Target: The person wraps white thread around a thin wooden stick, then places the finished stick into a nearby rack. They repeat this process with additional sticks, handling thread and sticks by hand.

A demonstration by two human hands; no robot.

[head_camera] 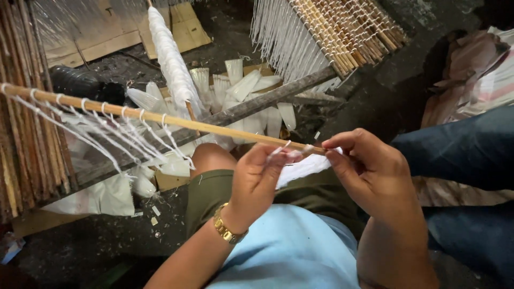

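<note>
**Bamboo stick held at its near end, white string between your fingers**

Bamboo stick (160, 118), long, thin and pale brown, runs from the far left down to your hands, and you hold it level above your lap so the near tip sits right in front of you. Along the stick's left half, loops of white string (107, 134) already hang in a row, their tails trailing down below it; keeping the stick raised lets them hang free.

Your right hand (375, 171) is closed on the stick's near tip, thumb and forefinger pinching it, which steadies the whole length. Your left hand (257, 179), with a gold wristwatch (227, 230) on its wrist, is just left of that tip and under the stick, its fingers closed around a short piece of white string (286, 155) that touches the stick.

Beyond the stick, past its middle, lie flat white plastic strips (246, 85) in a heap, and a white wound bundle (171, 64) stands over them. A mat of bound brown sticks with a white fringe (332, 37) hangs above the stick's near end. More brown sticks (27, 150) stand below its far end.
</note>
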